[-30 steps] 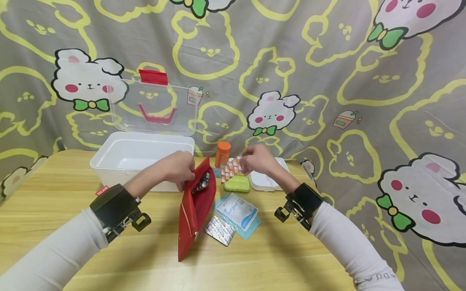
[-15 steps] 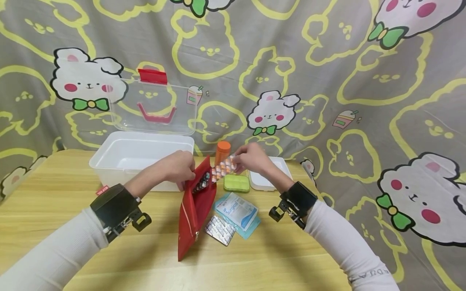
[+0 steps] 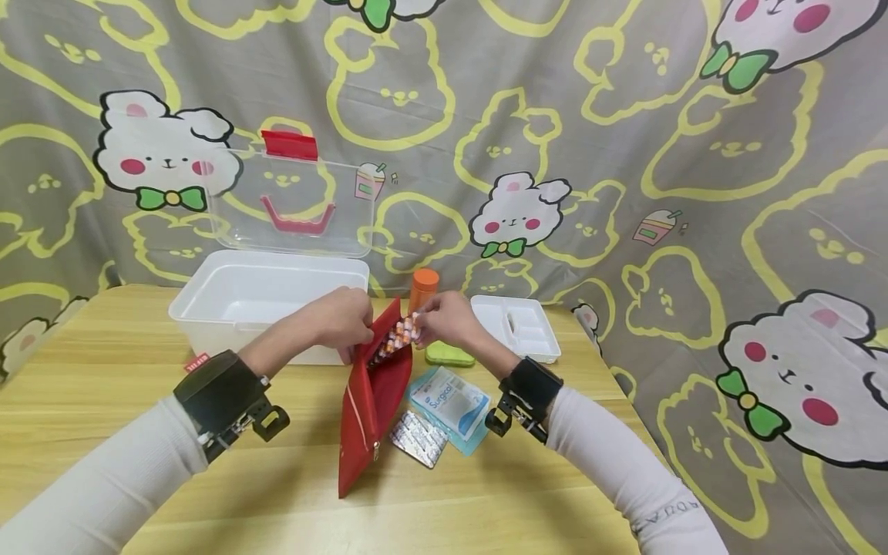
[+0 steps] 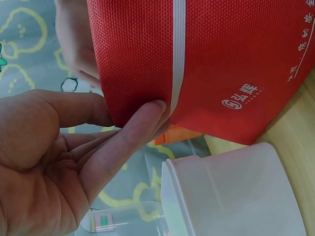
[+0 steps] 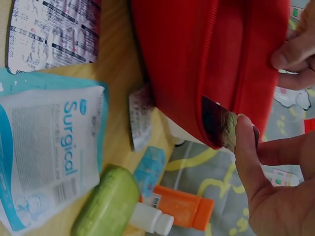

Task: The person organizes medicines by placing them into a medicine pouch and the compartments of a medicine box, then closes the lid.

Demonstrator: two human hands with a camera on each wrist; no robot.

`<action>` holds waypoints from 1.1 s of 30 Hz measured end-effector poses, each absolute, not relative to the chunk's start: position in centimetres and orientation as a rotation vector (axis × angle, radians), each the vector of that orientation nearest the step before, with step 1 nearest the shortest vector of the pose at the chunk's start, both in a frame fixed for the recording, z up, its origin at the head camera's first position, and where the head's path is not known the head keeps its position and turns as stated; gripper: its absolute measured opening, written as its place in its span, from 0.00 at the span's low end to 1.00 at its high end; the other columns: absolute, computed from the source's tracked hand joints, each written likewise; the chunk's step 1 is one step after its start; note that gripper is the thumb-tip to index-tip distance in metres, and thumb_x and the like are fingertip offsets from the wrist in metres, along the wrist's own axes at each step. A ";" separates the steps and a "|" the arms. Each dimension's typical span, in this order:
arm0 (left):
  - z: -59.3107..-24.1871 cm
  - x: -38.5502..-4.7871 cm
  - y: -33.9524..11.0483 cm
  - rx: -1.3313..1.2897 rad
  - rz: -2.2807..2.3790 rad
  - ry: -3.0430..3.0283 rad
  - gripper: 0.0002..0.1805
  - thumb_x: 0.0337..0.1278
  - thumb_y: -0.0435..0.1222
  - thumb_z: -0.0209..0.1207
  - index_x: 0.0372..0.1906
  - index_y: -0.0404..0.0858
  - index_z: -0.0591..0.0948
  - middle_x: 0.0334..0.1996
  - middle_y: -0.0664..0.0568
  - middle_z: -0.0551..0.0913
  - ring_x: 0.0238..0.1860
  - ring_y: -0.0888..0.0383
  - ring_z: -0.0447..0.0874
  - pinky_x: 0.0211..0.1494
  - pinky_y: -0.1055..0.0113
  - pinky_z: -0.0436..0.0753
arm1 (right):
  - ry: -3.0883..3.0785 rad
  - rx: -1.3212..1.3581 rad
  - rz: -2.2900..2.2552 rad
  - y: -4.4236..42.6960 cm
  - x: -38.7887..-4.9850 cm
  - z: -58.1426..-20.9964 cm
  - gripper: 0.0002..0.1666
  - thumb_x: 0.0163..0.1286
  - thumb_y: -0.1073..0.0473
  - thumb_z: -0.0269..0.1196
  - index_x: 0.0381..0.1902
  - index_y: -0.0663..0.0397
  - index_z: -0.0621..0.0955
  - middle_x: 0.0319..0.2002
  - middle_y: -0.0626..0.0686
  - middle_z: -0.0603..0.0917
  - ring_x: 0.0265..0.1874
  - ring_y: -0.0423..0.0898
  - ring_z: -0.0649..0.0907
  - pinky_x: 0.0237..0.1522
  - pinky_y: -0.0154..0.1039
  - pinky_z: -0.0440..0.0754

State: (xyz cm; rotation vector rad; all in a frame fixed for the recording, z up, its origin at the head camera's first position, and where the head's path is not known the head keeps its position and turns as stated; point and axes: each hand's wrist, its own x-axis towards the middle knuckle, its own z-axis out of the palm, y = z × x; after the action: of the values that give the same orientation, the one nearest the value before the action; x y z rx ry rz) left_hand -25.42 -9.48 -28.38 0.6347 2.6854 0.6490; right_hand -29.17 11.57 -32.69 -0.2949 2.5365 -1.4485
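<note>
Pouch of red cloth [image 3: 356, 435] hangs tilted from the left hand [image 3: 343, 320], whose thumb and fingers pinch its upper edge; whether its lower corner touches the table [image 3: 451, 516], one cannot tell. The right hand [image 3: 447, 317] holds the end of a blister pack [image 3: 400, 337] between thumb and finger, and the other end of this pack lies within the mouth of the pouch. How deep it reaches is hidden. From here, the pack could perhaps catch on the zipper [image 5: 210, 39], if it comes at a wrong slant, and then bend. If the left pinch becomes weak, the mouth would probably fold closed, and the pack might drop near the orange bottle [image 3: 424, 291] or the green case [image 3: 449, 354], which are near the right hand.
</note>
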 end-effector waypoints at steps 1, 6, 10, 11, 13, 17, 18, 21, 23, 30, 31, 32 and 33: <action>-28.3 -25.4 -9.5 0.633 0.647 2.687 0.12 0.61 0.27 0.56 0.22 0.33 0.83 0.17 0.48 0.86 0.18 0.58 0.88 0.27 0.68 0.86 | 2.549 -0.302 -1.445 11.4 -29.2 -32.9 0.09 0.67 0.69 0.61 0.41 0.71 0.84 0.27 0.61 0.87 0.16 0.42 0.86 0.30 0.40 0.89; -28.3 -25.4 -9.5 0.621 0.653 2.683 0.13 0.62 0.27 0.56 0.22 0.33 0.83 0.16 0.48 0.85 0.18 0.58 0.88 0.28 0.69 0.86 | 2.575 -0.335 -1.408 10.7 -29.3 -33.9 0.10 0.68 0.69 0.60 0.40 0.71 0.85 0.27 0.62 0.88 0.17 0.45 0.87 0.27 0.37 0.88; -28.4 -25.5 -9.7 0.625 0.665 2.684 0.13 0.62 0.27 0.56 0.23 0.33 0.84 0.16 0.48 0.85 0.17 0.58 0.88 0.28 0.68 0.87 | 2.587 -0.374 -1.382 10.2 -29.3 -34.4 0.09 0.69 0.69 0.58 0.33 0.71 0.84 0.23 0.61 0.87 0.17 0.46 0.87 0.25 0.39 0.88; -28.4 -25.5 -9.7 0.626 0.669 2.683 0.12 0.62 0.27 0.56 0.23 0.33 0.84 0.16 0.48 0.85 0.17 0.58 0.88 0.28 0.68 0.87 | 2.601 -0.384 -1.368 10.0 -29.2 -34.5 0.10 0.69 0.69 0.58 0.32 0.70 0.84 0.22 0.60 0.86 0.16 0.46 0.87 0.25 0.39 0.88; -28.4 -25.5 -9.8 0.634 0.678 2.681 0.12 0.62 0.26 0.56 0.24 0.32 0.84 0.17 0.48 0.86 0.17 0.58 0.88 0.28 0.67 0.87 | 2.633 -0.396 -1.335 9.8 -29.3 -34.7 0.11 0.69 0.68 0.59 0.28 0.68 0.83 0.20 0.58 0.86 0.15 0.45 0.86 0.23 0.39 0.87; -28.5 -25.5 -10.0 0.627 0.692 2.677 0.11 0.62 0.26 0.56 0.25 0.31 0.84 0.17 0.47 0.86 0.18 0.57 0.88 0.29 0.65 0.88 | 2.692 -0.396 -1.291 9.3 -29.3 -35.0 0.13 0.69 0.68 0.60 0.24 0.66 0.82 0.18 0.57 0.85 0.13 0.43 0.85 0.20 0.38 0.86; -28.5 -25.5 -10.0 0.630 0.696 2.675 0.11 0.62 0.26 0.56 0.25 0.31 0.84 0.18 0.47 0.86 0.18 0.57 0.88 0.29 0.65 0.88 | 2.698 -0.386 -1.289 9.2 -29.3 -35.1 0.13 0.69 0.68 0.60 0.23 0.66 0.82 0.17 0.56 0.84 0.12 0.43 0.84 0.19 0.38 0.86; -28.4 -25.5 -10.0 0.626 0.700 2.673 0.11 0.62 0.26 0.56 0.26 0.31 0.84 0.18 0.47 0.86 0.18 0.57 0.88 0.30 0.64 0.88 | 2.709 -0.366 -1.282 8.8 -29.2 -35.3 0.14 0.69 0.68 0.60 0.22 0.65 0.81 0.17 0.56 0.84 0.11 0.43 0.83 0.20 0.40 0.86; -28.4 -25.5 -10.0 0.623 0.697 2.673 0.11 0.62 0.26 0.56 0.26 0.31 0.84 0.18 0.47 0.86 0.18 0.57 0.88 0.30 0.64 0.88 | 2.714 -0.363 -1.279 8.6 -29.2 -35.4 0.13 0.69 0.69 0.61 0.23 0.64 0.81 0.18 0.56 0.83 0.11 0.43 0.83 0.23 0.45 0.88; -28.5 -25.5 -10.0 0.621 0.696 2.665 0.11 0.61 0.25 0.56 0.25 0.31 0.84 0.19 0.47 0.86 0.19 0.57 0.89 0.29 0.65 0.88 | 2.787 -0.405 -1.240 7.9 -29.4 -36.3 0.13 0.70 0.66 0.63 0.24 0.64 0.80 0.17 0.56 0.82 0.09 0.42 0.82 0.26 0.51 0.88; -28.5 -25.5 -10.1 0.618 0.697 2.663 0.11 0.61 0.25 0.56 0.25 0.31 0.84 0.19 0.47 0.86 0.19 0.57 0.89 0.29 0.65 0.88 | 2.801 -0.408 -1.229 7.8 -29.4 -36.4 0.12 0.70 0.66 0.63 0.25 0.64 0.80 0.17 0.55 0.82 0.09 0.42 0.82 0.24 0.48 0.88; -28.5 -25.5 -10.1 0.615 0.700 2.663 0.11 0.61 0.25 0.56 0.25 0.31 0.84 0.19 0.46 0.86 0.19 0.57 0.89 0.30 0.65 0.88 | 2.812 -0.409 -1.218 7.7 -29.5 -36.5 0.11 0.70 0.66 0.64 0.25 0.63 0.80 0.17 0.55 0.82 0.09 0.42 0.81 0.22 0.45 0.87; -28.5 -25.6 -10.1 0.608 0.706 2.659 0.11 0.61 0.25 0.56 0.25 0.31 0.83 0.19 0.46 0.86 0.19 0.56 0.89 0.31 0.64 0.89 | 2.822 -0.409 -1.207 7.7 -29.6 -36.6 0.11 0.70 0.65 0.64 0.26 0.63 0.80 0.17 0.55 0.82 0.09 0.42 0.81 0.20 0.43 0.87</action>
State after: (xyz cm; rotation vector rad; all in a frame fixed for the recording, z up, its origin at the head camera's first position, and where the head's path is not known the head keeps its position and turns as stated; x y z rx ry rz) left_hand -25.56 -10.12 -28.50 0.6081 2.6593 0.7060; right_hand -29.59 7.69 -36.57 -0.4088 2.8222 -1.2066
